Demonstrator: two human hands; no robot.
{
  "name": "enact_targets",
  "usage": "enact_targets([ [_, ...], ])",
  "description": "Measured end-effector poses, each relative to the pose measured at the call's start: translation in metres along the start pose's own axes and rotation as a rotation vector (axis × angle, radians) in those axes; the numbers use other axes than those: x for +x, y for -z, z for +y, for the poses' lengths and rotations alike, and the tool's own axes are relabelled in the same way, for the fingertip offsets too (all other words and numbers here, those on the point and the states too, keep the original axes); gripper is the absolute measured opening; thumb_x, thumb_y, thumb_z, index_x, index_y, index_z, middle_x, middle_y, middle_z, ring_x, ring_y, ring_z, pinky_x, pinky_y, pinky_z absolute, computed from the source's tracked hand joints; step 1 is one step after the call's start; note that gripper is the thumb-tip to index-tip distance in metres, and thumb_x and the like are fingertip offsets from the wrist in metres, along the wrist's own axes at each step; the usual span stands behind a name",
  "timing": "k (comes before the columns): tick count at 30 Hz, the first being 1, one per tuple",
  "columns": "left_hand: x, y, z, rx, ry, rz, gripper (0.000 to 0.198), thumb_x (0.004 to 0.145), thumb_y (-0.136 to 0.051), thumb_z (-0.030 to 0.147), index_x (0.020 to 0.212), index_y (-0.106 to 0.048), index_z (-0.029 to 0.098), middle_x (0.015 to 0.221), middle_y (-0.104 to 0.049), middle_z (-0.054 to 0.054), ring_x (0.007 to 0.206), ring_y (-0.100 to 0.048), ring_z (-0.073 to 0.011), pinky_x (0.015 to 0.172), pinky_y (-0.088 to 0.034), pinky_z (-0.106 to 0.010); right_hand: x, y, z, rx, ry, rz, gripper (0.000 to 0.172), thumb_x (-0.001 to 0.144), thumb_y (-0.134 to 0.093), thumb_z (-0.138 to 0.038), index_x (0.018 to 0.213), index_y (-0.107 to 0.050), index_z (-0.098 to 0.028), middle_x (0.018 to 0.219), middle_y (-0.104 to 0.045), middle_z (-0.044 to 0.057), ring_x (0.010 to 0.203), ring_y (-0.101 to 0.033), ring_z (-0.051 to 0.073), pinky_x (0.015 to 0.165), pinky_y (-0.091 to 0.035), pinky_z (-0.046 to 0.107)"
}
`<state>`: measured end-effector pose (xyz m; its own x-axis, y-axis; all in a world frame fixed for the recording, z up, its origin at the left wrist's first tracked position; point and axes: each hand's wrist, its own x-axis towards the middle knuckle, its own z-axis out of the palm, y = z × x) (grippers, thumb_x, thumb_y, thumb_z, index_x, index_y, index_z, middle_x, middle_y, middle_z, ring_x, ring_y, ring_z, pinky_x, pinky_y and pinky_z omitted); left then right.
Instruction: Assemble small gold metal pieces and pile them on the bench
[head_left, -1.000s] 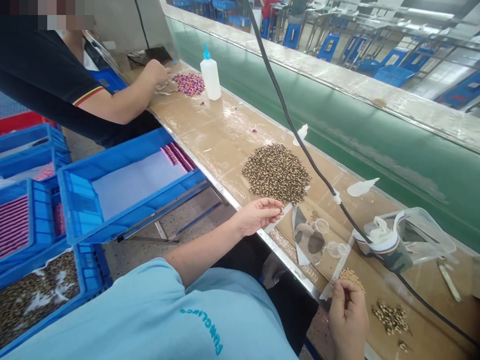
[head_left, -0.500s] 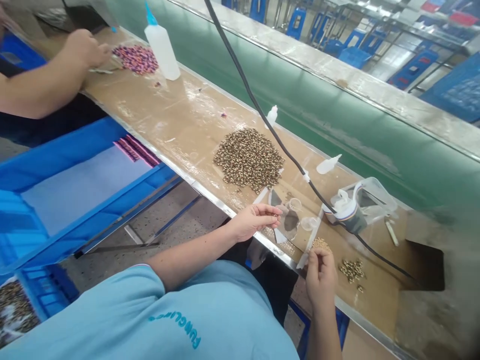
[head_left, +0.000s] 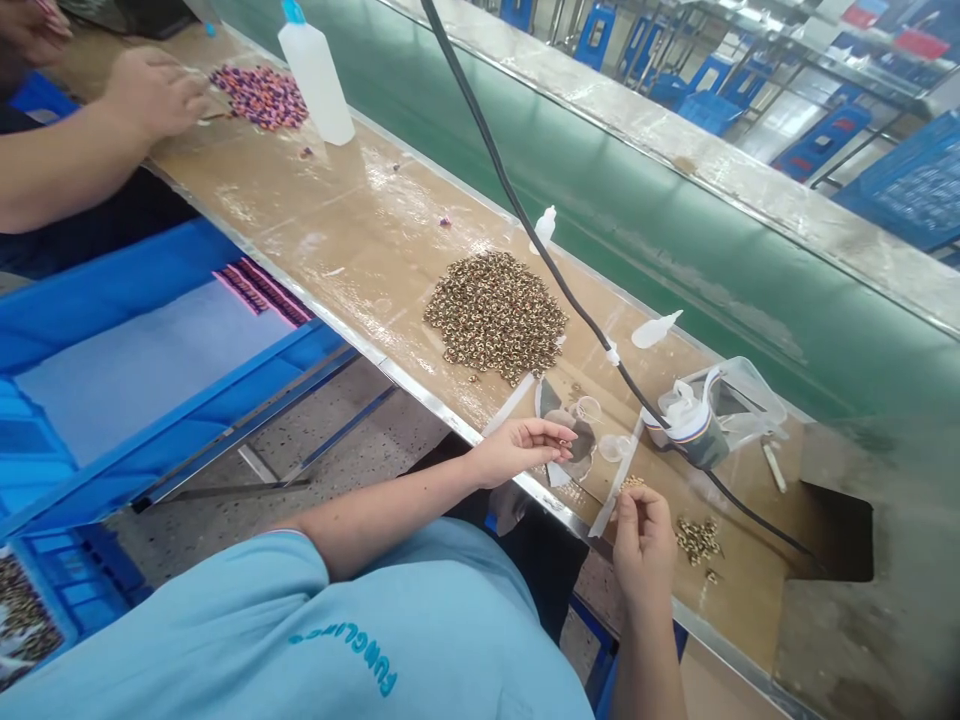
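Grip pinched, left hand (head_left: 517,452), right hand (head_left: 643,540); bead heap (head_left: 495,316), black cable (head_left: 559,265) beyond.

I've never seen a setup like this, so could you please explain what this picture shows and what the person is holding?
This view comes from a camera worn on the head of a person in a light blue T-shirt, looking down at their own bare hands. No machine is involved. The person is at a long workbench with a brown surface. Their left hand and right hand each pinch at something too small to make out. Ahead lies a heap of speckled brown-and-gold beads, though they could be tiny rings. A smaller heap lies beside the right hand, and a small clear cup lies between the hands. Farther along, a co-worker's hand is beside a pink-and-purple heap and a squeeze bottle. A blue crate sits beside the bench.
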<state>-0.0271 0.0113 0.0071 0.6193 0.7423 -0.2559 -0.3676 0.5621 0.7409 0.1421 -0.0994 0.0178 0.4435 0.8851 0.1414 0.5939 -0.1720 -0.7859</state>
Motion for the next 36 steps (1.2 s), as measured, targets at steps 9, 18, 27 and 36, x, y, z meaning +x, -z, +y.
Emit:
enact_targets([
  [9, 0.000, 0.001, -0.001, 0.084, 0.002, -0.011, 0.032, 0.064, -0.076, 0.034, 0.086, -0.068, 0.012, 0.068, -0.067, -0.003, 0.064, -0.062, -0.0100, 0.070, -0.049, -0.024, 0.024, 0.016, -0.007, -0.311, 0.265, -0.012, 0.019, 0.089, -0.040, -0.033, 0.079, -0.050, -0.021, 0.074, -0.054, 0.002, 0.070, -0.051, 0.016, 0.065, -0.038, 0.029],
  [18, 0.004, 0.002, -0.001, 0.098, 0.016, -0.060, 0.030, 0.064, -0.076, 0.035, 0.080, -0.068, 0.012, 0.071, -0.067, -0.003, 0.070, -0.063, -0.0113, 0.072, -0.050, -0.024, 0.066, 0.029, -0.022, -0.786, 0.679, -0.072, 0.019, 0.092, -0.037, -0.025, 0.079, -0.051, -0.020, 0.076, -0.059, 0.005, 0.072, -0.052, 0.018, 0.068, -0.034, 0.029],
  [27, 0.005, 0.001, -0.001, 0.092, 0.031, -0.060, 0.030, 0.064, -0.076, 0.032, 0.082, -0.066, 0.011, 0.070, -0.067, -0.003, 0.064, -0.062, -0.0099, 0.070, -0.050, -0.024, 0.075, 0.027, -0.029, -0.993, 0.786, -0.139, 0.023, 0.091, -0.039, -0.021, 0.072, -0.051, -0.019, 0.068, -0.056, 0.003, 0.067, -0.046, 0.016, 0.070, -0.029, 0.029],
  [36, 0.005, 0.000, 0.001, 0.091, 0.042, -0.060, 0.028, 0.063, -0.077, 0.030, 0.081, -0.066, 0.011, 0.067, -0.066, -0.001, 0.063, -0.061, -0.0093, 0.067, -0.048, -0.022, 0.076, 0.026, -0.028, -0.961, 0.762, -0.240, 0.018, 0.088, -0.039, -0.017, 0.077, -0.053, -0.020, 0.071, -0.054, 0.006, 0.071, -0.044, 0.020, 0.072, -0.028, 0.032],
])
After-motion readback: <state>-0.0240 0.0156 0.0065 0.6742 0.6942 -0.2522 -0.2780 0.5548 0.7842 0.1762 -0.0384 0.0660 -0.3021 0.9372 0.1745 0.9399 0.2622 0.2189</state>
